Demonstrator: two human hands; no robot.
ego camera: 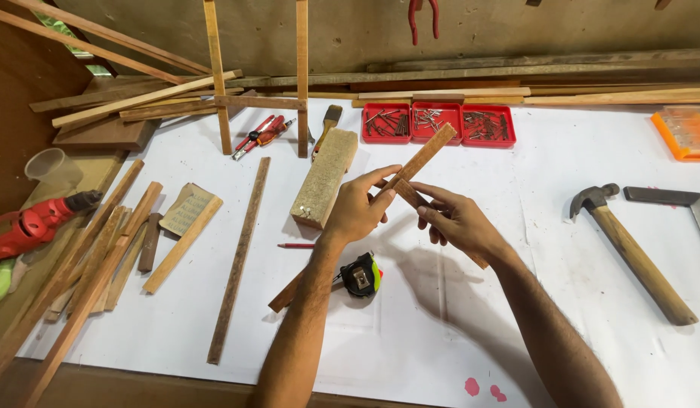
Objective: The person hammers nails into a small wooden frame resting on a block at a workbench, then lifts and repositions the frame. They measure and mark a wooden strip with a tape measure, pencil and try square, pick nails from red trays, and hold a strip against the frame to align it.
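Hands: left hand (pixel 355 213) and right hand (pixel 457 221), fingers closed on two crossed thin brown wooden strips (pixel 422 162) above the white-covered workbench (pixel 410 332).
Near edge: black-and-green tape measure (pixel 361 275) just below.
Room: bare sheet between right wrist and wooden-handled claw hammer (pixel 630 249).

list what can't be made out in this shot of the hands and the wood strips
- Head view: where the two wood strips cross is covered by the left hand and right hand.
- Contents of the red trays: too small to tell nails from screws.
- Red pliers: cut off by the top edge.
- Orange case: cut off by the right edge.
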